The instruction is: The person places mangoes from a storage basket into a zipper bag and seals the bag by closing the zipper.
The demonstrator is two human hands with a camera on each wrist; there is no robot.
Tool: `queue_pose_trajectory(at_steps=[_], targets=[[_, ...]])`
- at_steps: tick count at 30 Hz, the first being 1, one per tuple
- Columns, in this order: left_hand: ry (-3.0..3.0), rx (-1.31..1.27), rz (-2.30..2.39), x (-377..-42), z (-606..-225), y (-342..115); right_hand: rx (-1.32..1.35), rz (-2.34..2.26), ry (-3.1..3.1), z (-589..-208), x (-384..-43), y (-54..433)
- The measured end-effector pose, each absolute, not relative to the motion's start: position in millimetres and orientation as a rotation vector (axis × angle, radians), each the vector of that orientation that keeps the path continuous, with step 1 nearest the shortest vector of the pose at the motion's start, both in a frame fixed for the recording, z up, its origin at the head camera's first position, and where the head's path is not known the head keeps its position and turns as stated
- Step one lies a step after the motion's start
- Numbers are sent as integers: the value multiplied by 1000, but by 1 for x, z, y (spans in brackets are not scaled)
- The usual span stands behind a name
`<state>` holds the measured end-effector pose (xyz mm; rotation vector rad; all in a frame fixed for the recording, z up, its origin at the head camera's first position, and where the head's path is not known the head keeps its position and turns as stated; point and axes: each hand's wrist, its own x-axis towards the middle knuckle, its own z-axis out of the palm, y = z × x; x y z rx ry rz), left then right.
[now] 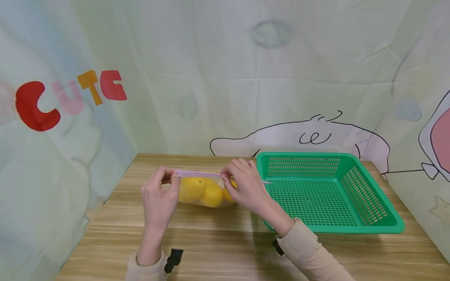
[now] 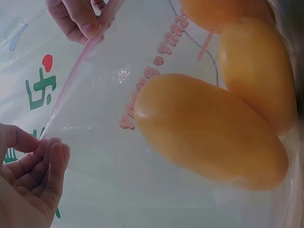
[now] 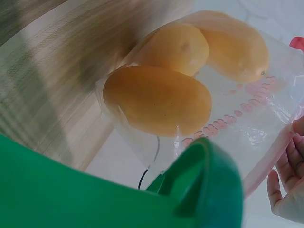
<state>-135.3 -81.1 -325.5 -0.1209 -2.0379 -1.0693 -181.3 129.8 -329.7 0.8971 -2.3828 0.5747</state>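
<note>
Between both hands is a clear zip bag [image 2: 104,142] with a pink closure strip [image 1: 200,173] along its top. Inside lie several smooth yellow oval fruits [image 1: 213,194]; their exact kind is unclear. The left hand [image 1: 159,199] pinches the strip's left end between thumb and fingers. Farther right, the right hand [image 1: 246,187] pinches the same strip, and a pink tip of it sticks out past that hand toward the basket. Up close in the left wrist view, the strip is stretched between the two hands, with the fruits down in the bag.
A green plastic basket [image 1: 316,228] with perforated walls stands right of the bag, close to the right forearm. Wood-grain tabletop [image 1: 116,234] lies beneath everything. Behind the table hangs a printed cloth backdrop [image 1: 197,78].
</note>
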Motion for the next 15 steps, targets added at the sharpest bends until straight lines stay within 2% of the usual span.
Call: queue_pose_trajectory(at_steps=[15], targets=[[-2057,-102,-1078,-135,-326,-83,869,561,-2381,-332,-182,133]])
